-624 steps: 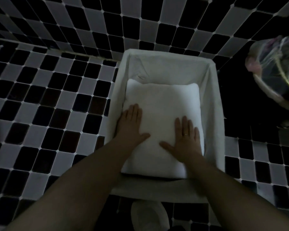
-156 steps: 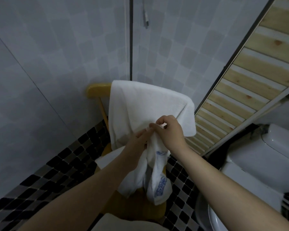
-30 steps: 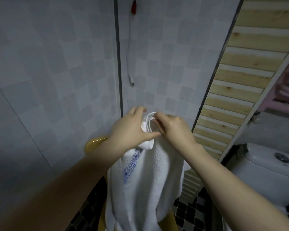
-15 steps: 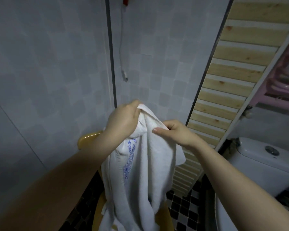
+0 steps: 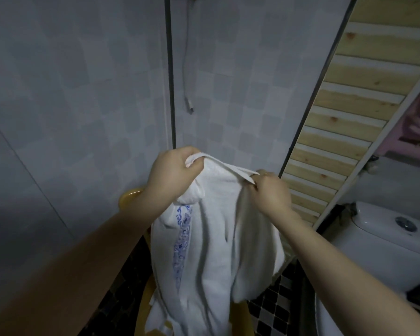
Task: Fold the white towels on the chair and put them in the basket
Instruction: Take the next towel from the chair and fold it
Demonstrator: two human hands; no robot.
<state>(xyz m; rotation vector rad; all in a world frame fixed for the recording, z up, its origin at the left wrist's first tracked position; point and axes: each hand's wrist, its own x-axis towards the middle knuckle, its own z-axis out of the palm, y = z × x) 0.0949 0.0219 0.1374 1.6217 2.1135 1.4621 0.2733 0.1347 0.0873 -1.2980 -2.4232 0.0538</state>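
The 2 hands are now moving apart along the top hem of the white terry towel with a blue patterned band (image 5: 211, 251). Half a second ago they were close together at 1 bunched corner; now the left hand (image 5: 174, 173) is holding 1 end of the hem high, and the right hand (image 5: 268, 192) is sliding to the other side, so a short piece of the edge is stretching tight between them. The fingers (image 5: 192, 163) of the left hand are closed firmly on the corner of the cloth. The right hand is also pinching the hem, though its grip is partly hidden behind the fold, so I am judging this more than seeing it.

The towel is hanging in the air in front of the person, above the yellow wooden chair (image 5: 129, 195), and its lower part is still crumpled and is probably resting on the seat. It is not yet spread flat.

For the task this means the person is only opening the towel to find its 2 upper corners. The folding itself is not yet beginning, and the basket is not in view.
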